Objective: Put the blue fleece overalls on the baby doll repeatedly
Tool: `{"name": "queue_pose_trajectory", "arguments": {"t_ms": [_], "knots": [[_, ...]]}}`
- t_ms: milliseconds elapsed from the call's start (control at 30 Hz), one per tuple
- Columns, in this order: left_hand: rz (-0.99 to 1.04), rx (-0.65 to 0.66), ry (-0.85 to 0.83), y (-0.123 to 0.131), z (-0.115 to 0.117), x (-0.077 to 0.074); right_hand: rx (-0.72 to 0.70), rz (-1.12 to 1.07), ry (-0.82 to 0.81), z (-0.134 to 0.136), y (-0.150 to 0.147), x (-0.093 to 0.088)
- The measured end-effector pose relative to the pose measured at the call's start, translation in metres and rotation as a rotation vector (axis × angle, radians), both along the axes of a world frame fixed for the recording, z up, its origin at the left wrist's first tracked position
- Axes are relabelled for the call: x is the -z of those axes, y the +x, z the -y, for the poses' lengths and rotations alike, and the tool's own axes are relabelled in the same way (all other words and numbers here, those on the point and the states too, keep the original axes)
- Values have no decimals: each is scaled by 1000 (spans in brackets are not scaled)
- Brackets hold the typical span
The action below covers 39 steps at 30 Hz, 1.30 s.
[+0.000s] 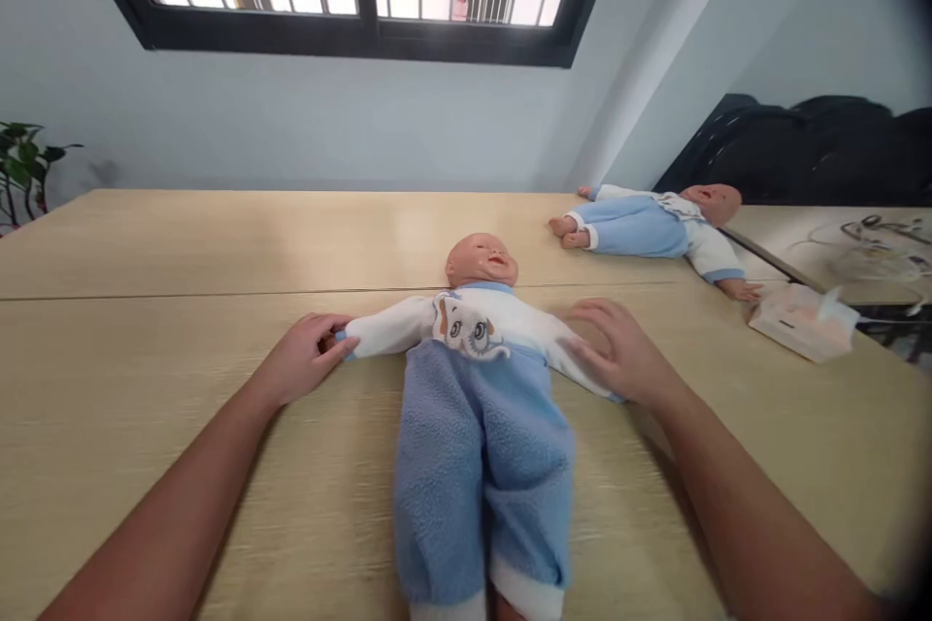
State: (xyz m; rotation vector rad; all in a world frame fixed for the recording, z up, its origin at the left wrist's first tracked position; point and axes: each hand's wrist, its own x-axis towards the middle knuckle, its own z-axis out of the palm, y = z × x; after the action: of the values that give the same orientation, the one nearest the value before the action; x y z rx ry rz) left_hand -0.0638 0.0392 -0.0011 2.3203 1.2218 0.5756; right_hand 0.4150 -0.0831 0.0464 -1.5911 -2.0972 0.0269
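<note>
A baby doll [481,408] lies on its back on the wooden table [306,495], its head toward the window and its arms spread. It wears a white top with a cartoon face and blue fleece trousers with white cuffs. My left hand [310,356] has its thumb and fingers closed round the cuff of the sleeve on the left. Over the sleeve on the right is my right hand [615,349], slightly blurred, its fingers apart and its fingertips touching or just above the white cloth.
A second doll [641,223] in similar clothes lies at the back right. Near it are a tissue box [805,322] and some tangled clear tubing [884,247]. A plant [27,165] stands at the far left, beside the wall under the window [364,39].
</note>
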Motion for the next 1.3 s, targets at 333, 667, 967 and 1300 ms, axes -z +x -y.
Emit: {"name": "queue_pose_trajectory", "arguments": {"t_ms": [333,667,967,1300], "knots": [[-77,-21,420,62,27,-50,-98,-152,-1,18,-61,18],[-340,504,214,199,49,-115,-13,-329,-25,30,-63,16],[-75,246,350,202,55,-85,129,-418,205,34,-68,18],[136,114,622,203,51,-49,-104,-76,-4,28,-28,17]]}}
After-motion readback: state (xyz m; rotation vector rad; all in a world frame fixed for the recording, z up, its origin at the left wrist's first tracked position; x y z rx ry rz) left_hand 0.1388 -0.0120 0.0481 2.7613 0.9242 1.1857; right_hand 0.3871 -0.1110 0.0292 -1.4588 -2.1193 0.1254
